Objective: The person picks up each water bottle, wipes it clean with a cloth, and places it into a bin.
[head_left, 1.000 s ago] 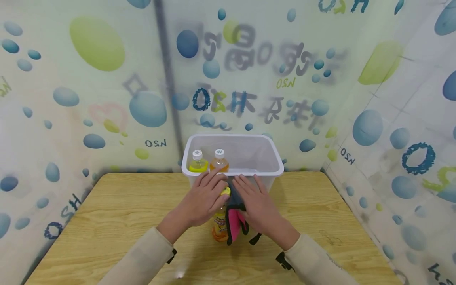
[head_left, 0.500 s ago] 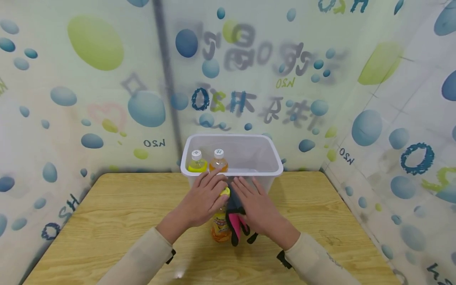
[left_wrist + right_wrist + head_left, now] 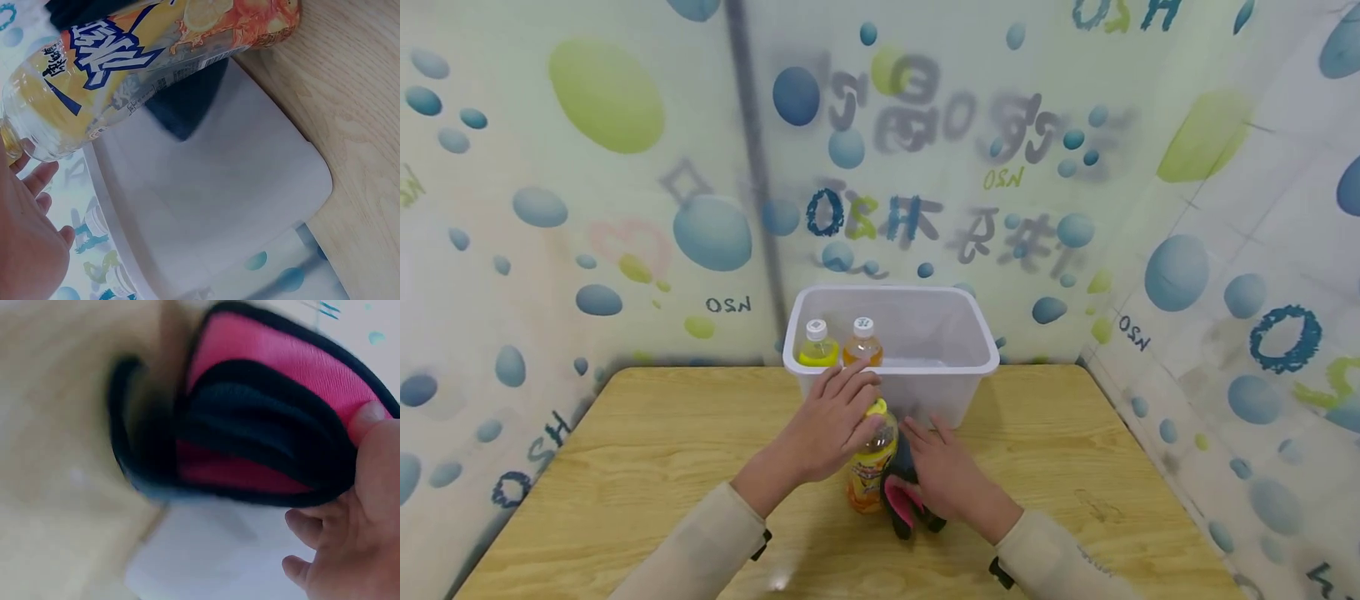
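My left hand (image 3: 831,425) holds an iced tea bottle (image 3: 868,475) by its yellow cap (image 3: 877,407). The bottle stands on the table in front of the bin; in the left wrist view its printed label (image 3: 125,50) shows. Close to its right side, my right hand (image 3: 951,471) pinches a dark fabric pouch (image 3: 904,492) with pink lining and black trim. The right wrist view has my thumb on the pink lining (image 3: 262,344) and the pouch partly blurred. What kind of pouch it is cannot be told.
Behind the hands stands a white plastic bin (image 3: 925,392) on the wooden table (image 3: 700,433). Inside it at the left are a yellow drink bottle (image 3: 817,353) and an orange drink bottle (image 3: 862,350), both with white caps. Patterned curtains (image 3: 887,167) enclose the table.
My right hand and the pouch have moved down towards me, showing more of the bottle and the bin's front. The left hand has stayed at the cap.
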Demonstrator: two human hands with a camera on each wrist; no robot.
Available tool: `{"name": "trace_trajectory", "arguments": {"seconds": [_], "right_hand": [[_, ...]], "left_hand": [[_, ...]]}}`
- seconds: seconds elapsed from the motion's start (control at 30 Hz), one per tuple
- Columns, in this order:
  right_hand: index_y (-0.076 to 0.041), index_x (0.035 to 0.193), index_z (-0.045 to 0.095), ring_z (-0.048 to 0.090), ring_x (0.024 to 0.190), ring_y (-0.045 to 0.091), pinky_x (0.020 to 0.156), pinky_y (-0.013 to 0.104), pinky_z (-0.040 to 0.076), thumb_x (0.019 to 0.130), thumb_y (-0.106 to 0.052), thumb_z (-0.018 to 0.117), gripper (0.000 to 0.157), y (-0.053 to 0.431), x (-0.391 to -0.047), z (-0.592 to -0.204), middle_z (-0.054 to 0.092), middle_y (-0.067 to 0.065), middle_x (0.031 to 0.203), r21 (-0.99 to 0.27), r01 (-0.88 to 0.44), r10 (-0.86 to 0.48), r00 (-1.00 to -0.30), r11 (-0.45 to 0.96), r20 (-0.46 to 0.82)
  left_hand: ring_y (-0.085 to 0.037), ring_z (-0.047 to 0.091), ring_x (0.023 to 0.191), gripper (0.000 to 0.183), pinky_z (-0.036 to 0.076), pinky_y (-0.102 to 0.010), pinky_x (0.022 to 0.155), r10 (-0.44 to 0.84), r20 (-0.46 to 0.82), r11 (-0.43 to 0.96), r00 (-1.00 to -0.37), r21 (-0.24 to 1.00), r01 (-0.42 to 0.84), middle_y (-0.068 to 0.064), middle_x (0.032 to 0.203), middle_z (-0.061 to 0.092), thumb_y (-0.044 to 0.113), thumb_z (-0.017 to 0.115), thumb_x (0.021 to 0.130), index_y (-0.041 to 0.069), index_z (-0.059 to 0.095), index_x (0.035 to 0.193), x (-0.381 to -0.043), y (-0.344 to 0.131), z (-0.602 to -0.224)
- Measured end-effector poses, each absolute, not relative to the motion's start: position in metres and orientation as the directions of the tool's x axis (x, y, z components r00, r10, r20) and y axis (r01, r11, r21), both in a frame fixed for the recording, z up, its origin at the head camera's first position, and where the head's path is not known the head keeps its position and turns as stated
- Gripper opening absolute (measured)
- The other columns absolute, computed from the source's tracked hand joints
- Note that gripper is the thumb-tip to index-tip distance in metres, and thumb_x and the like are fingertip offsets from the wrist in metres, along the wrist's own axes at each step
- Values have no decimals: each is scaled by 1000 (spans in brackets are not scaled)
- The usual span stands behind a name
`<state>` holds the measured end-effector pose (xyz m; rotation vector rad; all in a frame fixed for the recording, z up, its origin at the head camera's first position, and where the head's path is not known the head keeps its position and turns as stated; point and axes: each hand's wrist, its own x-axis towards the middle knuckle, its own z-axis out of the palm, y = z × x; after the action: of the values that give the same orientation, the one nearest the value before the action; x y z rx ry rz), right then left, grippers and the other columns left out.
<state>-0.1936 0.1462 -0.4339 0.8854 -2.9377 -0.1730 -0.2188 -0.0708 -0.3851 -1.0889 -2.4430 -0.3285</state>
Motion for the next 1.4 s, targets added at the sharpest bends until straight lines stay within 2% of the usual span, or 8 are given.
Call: {"name": "trace_trajectory", "arguments": {"seconds": [0.13, 0.33, 0.57, 0.8, 1.0, 1.17, 1.3, 1.4], "right_hand": [[-5, 142, 49, 38, 144, 23, 117, 51, 28, 98, -57, 43, 68, 142, -193, -455, 48, 6, 149, 132, -544, -548, -837, 829, -10], [-9, 133, 60, 32, 147, 19, 120, 48, 23, 96, -56, 47, 61, 138, -191, -480, 45, 1, 151, 221, -520, -518, -852, 825, -71], [-10, 135, 59, 31, 147, 19, 121, 48, 20, 94, -53, 54, 59, 137, -190, -487, 44, 1, 153, 236, -501, -503, -863, 833, -57], [-9, 143, 47, 39, 143, 21, 119, 52, 22, 89, -39, 67, 65, 141, -189, -478, 47, 3, 150, 105, -504, -510, -860, 858, 38], [-5, 144, 46, 39, 143, 23, 120, 50, 20, 91, -39, 66, 66, 142, -188, -462, 46, 7, 151, 15, -493, -492, -866, 870, 89], [-3, 143, 46, 39, 143, 22, 120, 50, 20, 91, -42, 64, 68, 144, -187, -444, 47, 8, 150, -2, -485, -481, -868, 875, 128], [-1, 142, 47, 40, 142, 23, 120, 50, 20, 88, -35, 70, 67, 146, -186, -427, 48, 9, 148, -40, -484, -471, -865, 874, 171], [-1, 142, 47, 40, 143, 22, 120, 49, 21, 86, -29, 73, 68, 147, -186, -415, 48, 9, 149, -16, -489, -475, -853, 872, 216]], "left_hand": [[-26, 30, 146, 38, 26, -53, 115, 640, 489, 661, -592, 43, 750, -4, 136, 51, 39, 34, 105, 13, 55, 121, -219, -70, -385], [-25, 28, 147, 42, 24, -52, 116, 638, 467, 668, -612, 59, 741, -4, 137, 50, 41, 30, 105, 13, 55, 124, -220, -70, -387], [-23, 26, 148, 41, 23, -50, 117, 635, 447, 679, -630, 65, 731, -3, 138, 49, 41, 31, 105, 14, 55, 124, -220, -69, -387], [-24, 27, 147, 40, 24, -51, 116, 630, 455, 678, -629, 72, 731, -3, 138, 49, 40, 32, 105, 13, 55, 124, -220, -69, -387], [-24, 25, 148, 38, 23, -51, 117, 626, 446, 682, -640, 84, 726, -3, 138, 48, 39, 35, 104, 13, 55, 124, -218, -69, -386], [-24, 26, 148, 40, 24, -51, 117, 627, 454, 683, -633, 70, 727, -3, 139, 49, 40, 34, 104, 13, 55, 124, -218, -70, -387], [-26, 28, 147, 40, 25, -52, 115, 632, 469, 673, -617, 62, 737, -4, 138, 49, 40, 34, 104, 12, 55, 125, -219, -70, -388], [-26, 28, 146, 42, 25, -53, 115, 632, 465, 677, -620, 58, 734, -5, 138, 49, 41, 34, 104, 11, 54, 127, -219, -70, -387]]}}
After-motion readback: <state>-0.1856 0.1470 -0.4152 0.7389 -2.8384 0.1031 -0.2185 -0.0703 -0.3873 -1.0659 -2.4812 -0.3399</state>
